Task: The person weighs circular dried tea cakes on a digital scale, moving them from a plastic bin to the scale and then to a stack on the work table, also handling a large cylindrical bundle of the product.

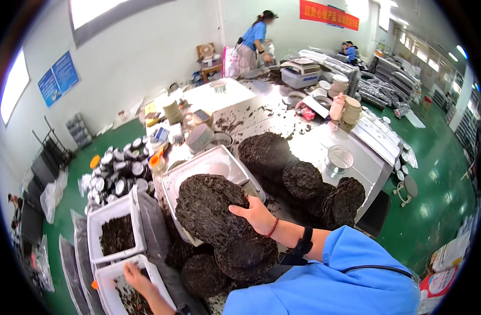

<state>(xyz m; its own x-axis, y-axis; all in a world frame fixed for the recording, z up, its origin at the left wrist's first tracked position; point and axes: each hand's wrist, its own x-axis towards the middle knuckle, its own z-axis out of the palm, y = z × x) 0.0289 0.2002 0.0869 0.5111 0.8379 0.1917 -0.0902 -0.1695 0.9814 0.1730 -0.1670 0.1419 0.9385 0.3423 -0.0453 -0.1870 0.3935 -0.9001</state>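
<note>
Head view, right hand: the right hand (257, 215) comes in from the blue sleeve at the lower right and lies palm down, fingers spread, on the lower right edge of a large round dark cake of pressed leaves (209, 207). It presses on the cake and is not closed around it.

Head view, left hand: the left hand (137, 278) reaches down at the lower left into a white rectangular plastic tub of loose dark leaves (146, 269). Its fingers are curled among the leaves; whether it grips any of them cannot be told.

Pressed cake: it leans tilted against the front rim of a shallow rectangular metal tray (219, 160) and rests on a lower dark round pressed cake (246, 257) beneath it.

Nearby cakes: another dark round cake (201, 274) sits below left of those, and a cluster of dark round pressed cakes (303, 181) lies to the right on the grey metal worktable (366, 157).

Second tub: a white rectangular plastic tub with dark leaves (117, 233) stands just above the tub that the left hand is in.

Table, right: a small round metal bowl (339, 158) stands near the cluster of cakes.

Floor, left: a heap of small round silver-lidded tins (117, 170) lies on the green floor (435, 194).

Background: a person in a blue shirt (253, 39) stands at the far end of the table.
</note>
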